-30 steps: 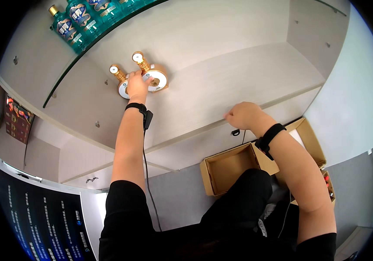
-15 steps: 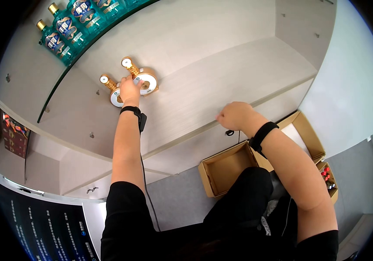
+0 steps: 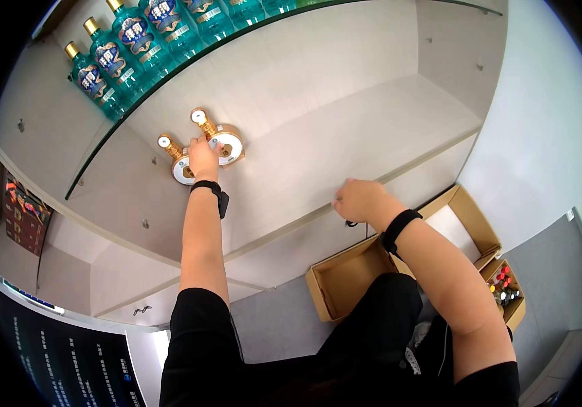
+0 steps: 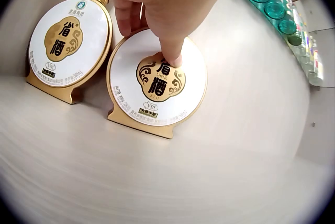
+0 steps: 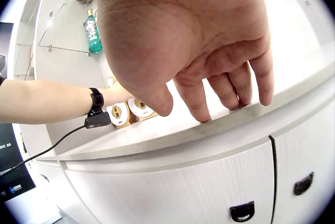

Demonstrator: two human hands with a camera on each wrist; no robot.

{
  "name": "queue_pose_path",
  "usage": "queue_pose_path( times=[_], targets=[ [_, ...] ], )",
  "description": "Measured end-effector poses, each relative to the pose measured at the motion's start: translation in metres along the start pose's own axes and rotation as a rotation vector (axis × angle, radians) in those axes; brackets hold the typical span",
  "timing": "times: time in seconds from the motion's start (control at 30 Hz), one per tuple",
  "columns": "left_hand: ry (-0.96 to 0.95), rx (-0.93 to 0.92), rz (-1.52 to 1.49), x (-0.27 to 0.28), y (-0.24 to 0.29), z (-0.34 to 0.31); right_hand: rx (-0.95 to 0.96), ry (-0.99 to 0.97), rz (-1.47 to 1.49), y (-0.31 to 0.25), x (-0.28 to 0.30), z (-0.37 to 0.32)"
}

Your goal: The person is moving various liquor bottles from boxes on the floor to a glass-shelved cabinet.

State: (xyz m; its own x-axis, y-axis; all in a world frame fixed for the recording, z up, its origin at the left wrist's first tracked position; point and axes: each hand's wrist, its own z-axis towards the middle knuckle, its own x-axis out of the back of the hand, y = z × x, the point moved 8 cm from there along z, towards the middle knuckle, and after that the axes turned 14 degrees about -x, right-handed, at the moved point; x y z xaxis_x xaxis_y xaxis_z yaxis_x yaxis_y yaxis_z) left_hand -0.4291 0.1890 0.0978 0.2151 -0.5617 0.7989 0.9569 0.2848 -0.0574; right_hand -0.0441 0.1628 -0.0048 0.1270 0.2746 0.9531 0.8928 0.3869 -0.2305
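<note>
Two round, flat liquor bottles with white faces and gold rims stand side by side on the cabinet shelf. My left hand (image 3: 204, 159) grips the right-hand bottle (image 4: 123, 72), thumb on its white front and fingers behind the top. Close beside it is the left-hand bottle (image 4: 39, 40), its gold neck showing in the head view. At the shelf's front edge, my right hand (image 3: 362, 201) holds nothing. Its fingers (image 5: 191, 98) hang loosely bent, tips right at the edge in the right wrist view.
Teal bottles (image 3: 138, 34) line a glass shelf (image 3: 189, 60) above. On the floor below stand an open cardboard box (image 3: 345, 288), another open box (image 3: 471, 220) and a carton of small red-topped and white-topped items (image 3: 504, 288). A cable (image 5: 57, 143) trails from the left wrist.
The head view has shifted, bringing more teal bottles and the small carton into sight. My left hand stays on the same bottle, and my right hand remains by the shelf edge.
</note>
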Motion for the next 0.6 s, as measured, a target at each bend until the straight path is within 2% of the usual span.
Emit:
queue_pose_path(
  times=[0.13, 0.2, 0.3, 0.37, 0.4, 0.43, 0.47, 0.5, 0.53, 0.57, 0.6],
  targets=[
    [0.003, 0.018, -0.023, -0.003, -0.001, 0.0, -0.02, -0.049, -0.005, 0.0, -0.002, 0.003],
    [0.004, -0.002, -0.059, -0.006, -0.002, 0.0, -0.012, -0.144, -0.005, 0.0, -0.006, 0.002],
    [0.036, -0.048, -0.181, -0.017, -0.001, -0.001, 0.013, -0.066, 0.004, -0.001, -0.006, -0.01],
    [0.213, -0.11, -0.239, -0.036, -0.001, 0.0, 0.012, 0.043, 0.036, 0.008, -0.015, -0.019],
    [0.175, -0.065, -0.262, -0.035, 0.014, -0.001, -0.032, 0.037, 0.031, 0.017, -0.019, -0.023],
    [0.137, -0.021, -0.283, -0.025, 0.03, 0.0, 0.016, 0.082, 0.019, 0.019, -0.016, -0.029],
    [0.123, -0.042, -0.319, -0.018, 0.054, -0.005, 0.065, 0.126, 0.006, 0.026, -0.013, -0.037],
    [0.165, -0.104, -0.397, -0.008, 0.081, -0.014, 0.023, 0.12, 0.001, 0.043, -0.01, -0.049],
    [0.2, -0.161, -0.476, 0.003, 0.106, -0.025, 0.016, 0.141, 0.112, 0.055, 0.004, -0.066],
    [0.176, -0.167, -0.511, 0.017, 0.132, -0.039, 0.01, 0.159, 0.221, 0.066, 0.019, -0.086],
    [0.137, -0.249, -0.655, 0.038, 0.166, -0.054, 0.014, 0.196, 0.226, 0.078, 0.04, -0.111]
  ],
)
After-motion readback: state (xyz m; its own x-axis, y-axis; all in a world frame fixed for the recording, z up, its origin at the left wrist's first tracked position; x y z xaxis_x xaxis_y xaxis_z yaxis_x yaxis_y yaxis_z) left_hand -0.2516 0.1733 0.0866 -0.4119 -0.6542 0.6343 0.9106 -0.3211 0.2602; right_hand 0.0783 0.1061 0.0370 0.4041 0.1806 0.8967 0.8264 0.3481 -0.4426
